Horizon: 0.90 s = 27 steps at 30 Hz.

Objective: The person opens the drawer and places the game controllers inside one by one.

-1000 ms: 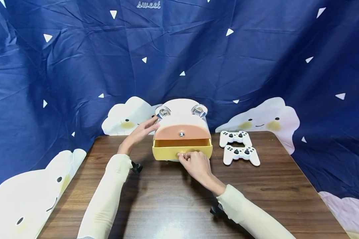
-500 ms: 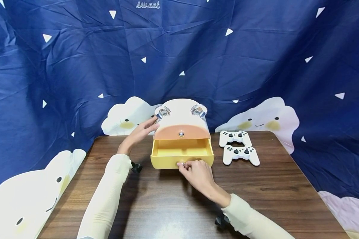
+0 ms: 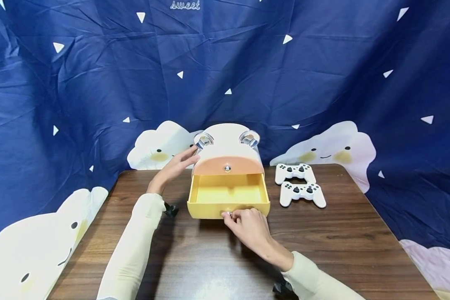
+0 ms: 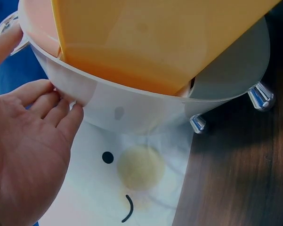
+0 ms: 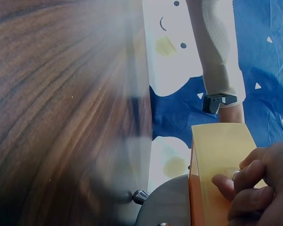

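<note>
A small white storage box point(image 3: 230, 139) with two silver ring-shaped ears stands at the back middle of the table. Its peach upper drawer point(image 3: 210, 166) with a silver knob is closed. The yellow lower drawer point(image 3: 206, 211) is pulled far out, and no objects show inside it. My right hand point(image 3: 251, 229) pinches that drawer's silver knob point(image 5: 235, 174) between thumb and finger. With fingers fairly straight, my left hand point(image 3: 175, 168) rests against the box's left side. In the left wrist view its fingertips point(image 4: 76, 109) touch the white wall, and short silver feet point(image 4: 261, 96) show below the box.
Two white game controllers point(image 3: 303, 194) lie one in front of the other on the wooden table point(image 3: 345, 233), right of the box. Behind the table hangs a dark blue cloth point(image 3: 225, 62) with white triangles and smiling clouds.
My right hand has drawn the yellow drawer out toward me, from slightly open to far out, showing its inside. My left hand and the box have stayed in place.
</note>
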### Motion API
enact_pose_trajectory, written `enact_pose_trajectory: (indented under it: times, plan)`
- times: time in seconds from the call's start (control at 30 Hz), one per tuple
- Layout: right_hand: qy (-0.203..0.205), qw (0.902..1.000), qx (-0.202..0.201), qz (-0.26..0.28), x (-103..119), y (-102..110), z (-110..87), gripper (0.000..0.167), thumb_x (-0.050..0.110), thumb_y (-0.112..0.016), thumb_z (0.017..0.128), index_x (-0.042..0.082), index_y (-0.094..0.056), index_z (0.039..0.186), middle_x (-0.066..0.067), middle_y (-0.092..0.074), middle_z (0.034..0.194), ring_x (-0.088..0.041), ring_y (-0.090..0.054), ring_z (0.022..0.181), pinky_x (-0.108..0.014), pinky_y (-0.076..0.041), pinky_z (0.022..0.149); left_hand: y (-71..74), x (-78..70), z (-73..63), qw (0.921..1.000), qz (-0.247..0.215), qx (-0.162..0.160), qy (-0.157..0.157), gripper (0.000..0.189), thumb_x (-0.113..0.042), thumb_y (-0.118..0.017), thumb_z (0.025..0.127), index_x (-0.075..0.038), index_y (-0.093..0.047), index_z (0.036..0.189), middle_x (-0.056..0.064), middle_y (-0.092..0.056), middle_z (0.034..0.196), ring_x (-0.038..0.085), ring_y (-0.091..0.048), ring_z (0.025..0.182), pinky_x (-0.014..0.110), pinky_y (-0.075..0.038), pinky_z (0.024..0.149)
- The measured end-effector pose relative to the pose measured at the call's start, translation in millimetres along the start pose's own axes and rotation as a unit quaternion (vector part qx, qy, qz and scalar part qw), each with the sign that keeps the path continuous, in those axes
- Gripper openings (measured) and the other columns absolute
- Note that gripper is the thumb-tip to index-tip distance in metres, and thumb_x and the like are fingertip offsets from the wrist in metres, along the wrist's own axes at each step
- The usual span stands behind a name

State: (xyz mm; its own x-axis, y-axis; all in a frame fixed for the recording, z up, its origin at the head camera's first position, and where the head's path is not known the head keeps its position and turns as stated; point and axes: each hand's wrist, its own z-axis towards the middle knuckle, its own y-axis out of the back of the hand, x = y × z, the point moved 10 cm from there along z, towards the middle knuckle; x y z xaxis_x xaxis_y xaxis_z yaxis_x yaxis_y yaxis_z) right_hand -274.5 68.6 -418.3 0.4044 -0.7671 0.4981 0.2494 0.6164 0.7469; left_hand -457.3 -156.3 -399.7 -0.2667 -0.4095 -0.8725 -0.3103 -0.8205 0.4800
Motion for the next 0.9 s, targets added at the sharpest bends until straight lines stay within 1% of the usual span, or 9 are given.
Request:
enact_pose_trajectory:
  times: [0.2, 0.33, 0.47, 0.67, 0.9]
  plan:
    - [0.017, 0.9996, -0.019, -0.013, 5, 5, -5.8, 0.051, 0.043, -0.075, 0.096, 0.032, -0.049, 0.054, 0.024, -0.030, 0.048, 0.002, -0.036, 0.046, -0.021, -0.035, 0.047, 0.8, -0.3, 0.2, 1.0000, 0.007, -0.002, 0.006, 0.080, -0.059, -0.056, 0.105, -0.017, -0.033, 0.169, 0.004, -0.030, 0.176, 0.030, -0.028, 0.163, 0.053, -0.022, 0.134]
    - [0.030, 0.9991, -0.025, -0.018, 7, 8, -9.4, 0.051, 0.042, -0.076, 0.095, 0.032, -0.049, 0.053, 0.025, -0.029, 0.048, 0.003, -0.035, 0.047, -0.020, -0.034, 0.047, 1.0, 0.6, 0.7, 0.9999, 0.005, -0.001, 0.009, 0.079, -0.059, -0.056, 0.106, -0.017, -0.033, 0.169, 0.004, -0.030, 0.176, 0.030, -0.029, 0.163, 0.053, -0.022, 0.134]
    - [0.030, 0.9992, -0.023, -0.015, 7, 10, -12.7, 0.052, 0.042, -0.076, 0.095, 0.032, -0.048, 0.053, 0.025, -0.029, 0.048, 0.004, -0.033, 0.047, -0.020, -0.032, 0.047, 0.9, 0.3, -0.4, 1.0000, 0.003, -0.002, 0.004, 0.075, -0.055, -0.056, 0.107, -0.017, -0.034, 0.168, 0.004, -0.031, 0.176, 0.029, -0.030, 0.163, 0.051, -0.022, 0.134]
    - [0.027, 0.9994, -0.019, -0.009, 4, 11, -16.2, 0.055, 0.042, -0.078, 0.094, 0.031, -0.045, 0.051, 0.025, -0.027, 0.048, 0.006, -0.029, 0.046, -0.018, -0.030, 0.046, -0.5, -1.1, -2.1, 1.0000, -0.001, 0.005, 0.006, 0.073, -0.050, -0.055, 0.108, -0.017, -0.032, 0.169, 0.003, -0.030, 0.176, 0.028, -0.026, 0.164, 0.051, -0.019, 0.135]
    - [0.034, 0.9990, -0.026, -0.012, 5, 13, -17.3, 0.053, 0.043, -0.078, 0.094, 0.033, -0.046, 0.052, 0.026, -0.028, 0.048, 0.007, -0.031, 0.046, -0.017, -0.030, 0.046, 0.3, -0.4, 0.0, 0.9999, -0.004, 0.001, 0.010, 0.074, -0.053, -0.057, 0.107, -0.020, -0.034, 0.169, 0.001, -0.030, 0.176, 0.027, -0.028, 0.163, 0.051, -0.021, 0.135]
